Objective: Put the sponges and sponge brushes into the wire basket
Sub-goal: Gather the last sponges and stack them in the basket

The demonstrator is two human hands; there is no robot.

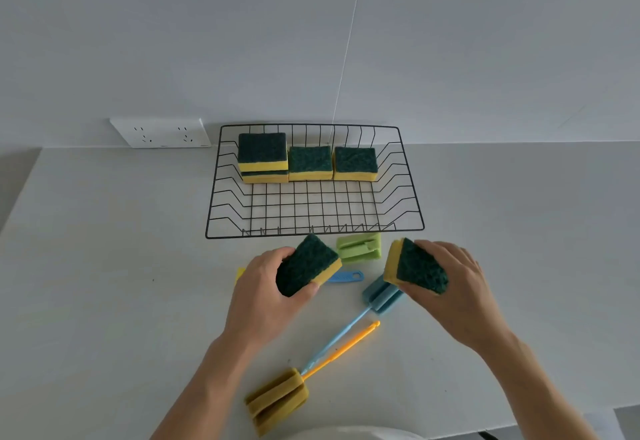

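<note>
Holding four sponges (310,162) along its far side, two stacked at left: wire basket (313,213). Outstanding, on the counter (104,284) near its front rim: yellow brush (277,400), blue brush (377,296), green brush (360,247). In transit: left hand (263,284) fingers clamped on one sponge (306,265); right hand (457,287) likewise on another sponge (417,266).
</note>
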